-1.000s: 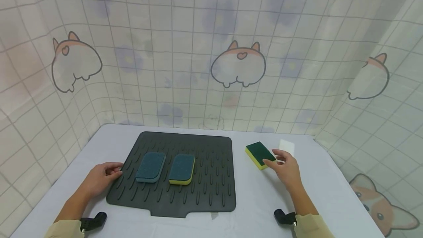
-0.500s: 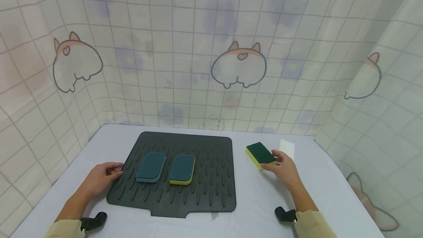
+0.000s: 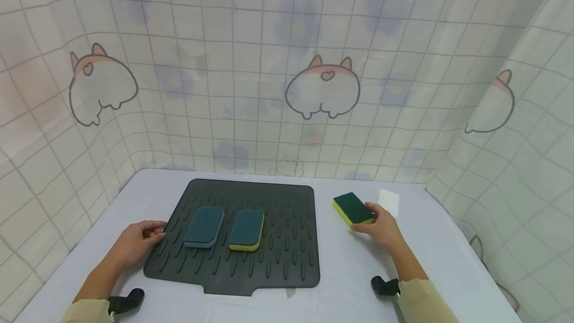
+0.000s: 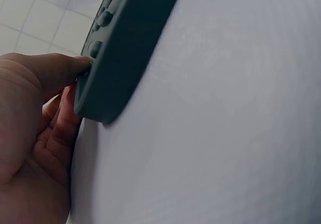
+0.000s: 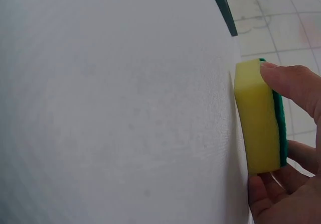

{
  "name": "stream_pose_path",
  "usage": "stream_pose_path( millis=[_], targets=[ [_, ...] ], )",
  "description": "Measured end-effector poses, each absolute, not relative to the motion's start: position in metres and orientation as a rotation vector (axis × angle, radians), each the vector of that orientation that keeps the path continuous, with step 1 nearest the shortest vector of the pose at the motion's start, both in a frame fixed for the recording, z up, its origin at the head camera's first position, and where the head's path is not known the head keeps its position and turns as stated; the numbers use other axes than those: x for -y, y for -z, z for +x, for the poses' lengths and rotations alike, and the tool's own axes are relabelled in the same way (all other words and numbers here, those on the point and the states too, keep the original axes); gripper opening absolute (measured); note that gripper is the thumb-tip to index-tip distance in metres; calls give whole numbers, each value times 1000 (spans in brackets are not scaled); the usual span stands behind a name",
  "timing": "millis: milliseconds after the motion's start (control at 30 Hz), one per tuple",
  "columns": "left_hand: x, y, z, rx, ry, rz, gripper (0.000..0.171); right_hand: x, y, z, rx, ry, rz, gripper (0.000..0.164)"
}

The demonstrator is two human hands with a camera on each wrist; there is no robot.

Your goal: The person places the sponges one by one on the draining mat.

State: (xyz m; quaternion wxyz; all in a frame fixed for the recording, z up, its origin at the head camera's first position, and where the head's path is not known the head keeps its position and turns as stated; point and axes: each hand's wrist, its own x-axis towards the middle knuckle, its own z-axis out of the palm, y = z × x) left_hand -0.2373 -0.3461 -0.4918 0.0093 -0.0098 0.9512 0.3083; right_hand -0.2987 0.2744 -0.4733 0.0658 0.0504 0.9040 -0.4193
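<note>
pinching mat (image 3: 287, 233) with left hand (image 3: 136, 242), green sponge (image 3: 352, 207) with right hand (image 3: 383, 227), blue sponge (image 3: 204, 227), yellow-edged sponge (image 3: 246, 227) between

A smooth white tabletop (image 3: 341, 273) carried a dark grey ridged mat (image 3: 242, 268) toward nine o'clock, its tab pointing to six. Toward two o'clock, clear of the mat, lay a green-and-yellow sponge (image 3: 352, 208), green face up; beyond it, toward three from the sponge, showed a pale rectangle (image 3: 391, 201).

loose beige sleeves (image 3: 425, 300) meet black wrist straps (image 3: 117, 305), each bearing a stubby, rounded black module (image 3: 135, 296).
</note>
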Motion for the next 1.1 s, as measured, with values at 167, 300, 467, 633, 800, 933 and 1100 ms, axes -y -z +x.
stream_pose_path(
  millis=[167, 300, 467, 633, 800, 933, 1100],
  targets=[
    [347, 493, -237, -2969, -967, -16, 40, -273, 472, -302, -2726, 1246, 140, 98],
    [347, 494, -237, -2969, -971, -16, 40, -274, 474, -304, -2719, 1228, 126, 102],
    [347, 493, -237, -2964, -975, -22, 40, -275, 477, -306, -2729, 1192, 91, 106],
    [346, 492, -236, -2957, -979, -25, 40, -275, 476, -305, -2737, 1171, 101, 106],
    [346, 491, -236, -2956, -983, -20, 40, -276, 477, -305, -2744, 1164, 109, 105],
    [346, 491, -236, -2957, -980, -23, 40, -277, 478, -305, -2741, 1161, 121, 105],
    [346, 491, -236, -2954, -978, -26, 41, -277, 477, -304, -2746, 1150, 115, 105]
  ],
)
